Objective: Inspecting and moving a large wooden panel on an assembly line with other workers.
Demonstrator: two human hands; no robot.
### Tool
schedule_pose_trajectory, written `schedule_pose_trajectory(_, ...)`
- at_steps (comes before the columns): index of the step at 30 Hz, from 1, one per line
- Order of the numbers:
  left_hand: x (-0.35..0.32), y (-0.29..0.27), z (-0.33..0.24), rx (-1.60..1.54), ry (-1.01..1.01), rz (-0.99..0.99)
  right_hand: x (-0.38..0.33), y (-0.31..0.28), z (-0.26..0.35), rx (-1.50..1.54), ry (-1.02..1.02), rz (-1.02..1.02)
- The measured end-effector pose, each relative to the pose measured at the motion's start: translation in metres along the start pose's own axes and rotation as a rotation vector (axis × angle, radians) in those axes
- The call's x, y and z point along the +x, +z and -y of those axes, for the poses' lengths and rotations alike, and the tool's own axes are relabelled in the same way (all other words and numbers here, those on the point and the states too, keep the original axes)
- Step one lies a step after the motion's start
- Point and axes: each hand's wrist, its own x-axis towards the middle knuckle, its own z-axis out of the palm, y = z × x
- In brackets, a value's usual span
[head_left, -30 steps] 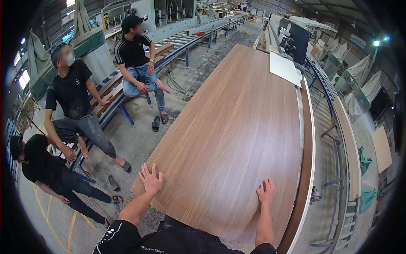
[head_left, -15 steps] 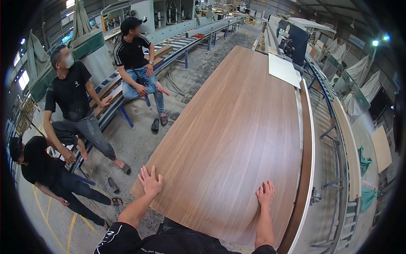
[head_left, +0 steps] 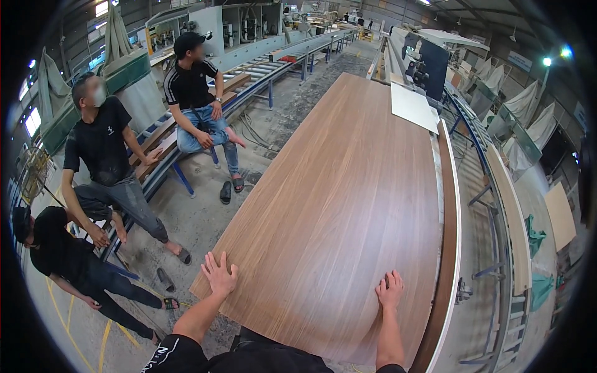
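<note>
A large brown wood-grain panel [head_left: 329, 205] lies flat before me and stretches away toward a machine. My left hand [head_left: 219, 275] rests on its near left corner area, palm down with the fingers spread. On the near right part of the same panel lies my right hand [head_left: 390, 290], its fingers apart and slightly bent. Neither hand grips anything. Along the panel's right side runs a long rail [head_left: 449, 248] with a white edge and a brown inner face. A white sheet [head_left: 413, 107] lies over the panel's far right corner.
A dark machine [head_left: 426, 68] stands at the panel's far end. To the left, one person [head_left: 194, 93] and another [head_left: 102, 137] sit on a roller conveyor [head_left: 283, 62]; a third person [head_left: 74, 261] stands nearer. Loose sandals [head_left: 226, 192] lie on the floor. Another roller conveyor [head_left: 482, 174] runs along the right.
The view has shifted slightly. Both hands keep resting on the panel in nearly the same places, and the panel shows no clear movement.
</note>
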Motion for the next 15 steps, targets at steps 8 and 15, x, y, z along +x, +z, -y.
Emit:
schedule_pose_trajectory(8, 0.001, -0.0037, -0.003, -0.004, -0.004, 0.007, -0.0004, 0.0026, -0.0019, 0.009, 0.008, -0.008)
schedule_pose_trajectory(15, 0.0002, -0.0014, -0.0008, -0.004, -0.015, 0.031, 0.0001, 0.0018, 0.0002, 0.002, 0.014, -0.005)
